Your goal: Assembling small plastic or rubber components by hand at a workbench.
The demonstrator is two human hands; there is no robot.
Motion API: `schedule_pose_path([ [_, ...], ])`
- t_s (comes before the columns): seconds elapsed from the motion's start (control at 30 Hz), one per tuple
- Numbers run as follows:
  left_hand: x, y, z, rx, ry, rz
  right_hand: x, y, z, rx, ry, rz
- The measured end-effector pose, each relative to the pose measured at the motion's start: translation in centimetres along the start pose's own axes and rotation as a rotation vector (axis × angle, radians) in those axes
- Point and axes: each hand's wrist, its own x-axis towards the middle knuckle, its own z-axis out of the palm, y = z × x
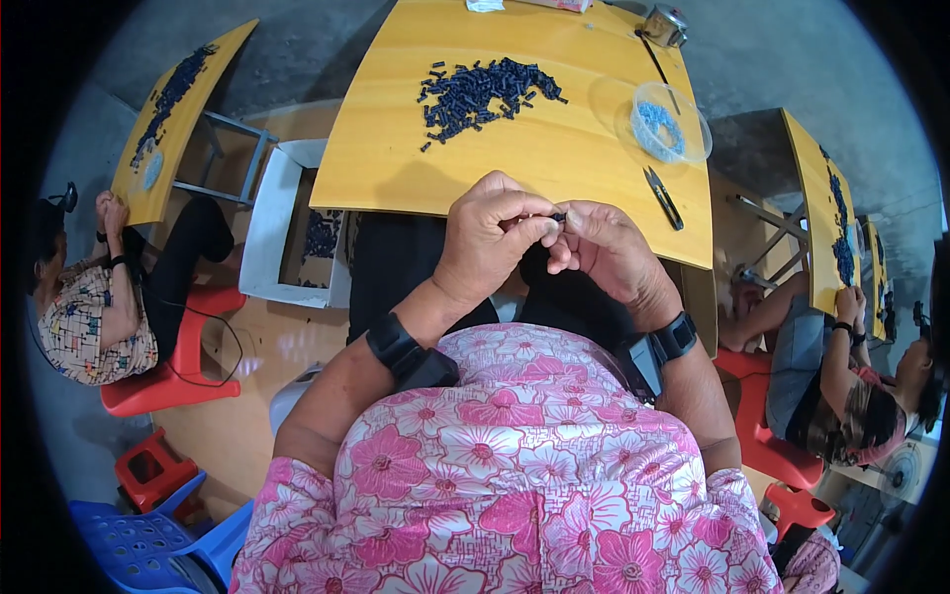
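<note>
My left hand and my right hand meet just off the near edge of the yellow table. Between their fingertips they pinch a small black piece, mostly covered by the thumbs; its exact kind does not show. Beyond my hands lies a spread heap of short dark tube-like pieces. Right of the heap stands a clear round tub holding small light-blue pieces. A pair of black thread snips rests on the table nearer my right hand.
A metal pot and a thin dark stick are at the table's far right. An open white box with dark pieces stands on the floor at left. People sit at side tables, one on a red stool. A blue chair is lower left.
</note>
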Motion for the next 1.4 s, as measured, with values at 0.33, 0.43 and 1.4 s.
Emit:
schedule_pose_path([
  [0.33, -0.2, -0.9, 0.2, -0.111, -0.001, -0.065, 0.2, 0.1, 0.5, -0.022, -0.012, -0.046],
  [0.43, 0.1, -0.8, -0.2, -0.057, -0.068, -0.049, 0.1, -0.3, 1.2, -0.193, 0.043, -0.043],
  [1.4, 1.7, -3.3, -0.1, -0.734, -0.118, -0.657, 2.1, -0.2, 1.4, -1.027, 0.217, -0.238],
])
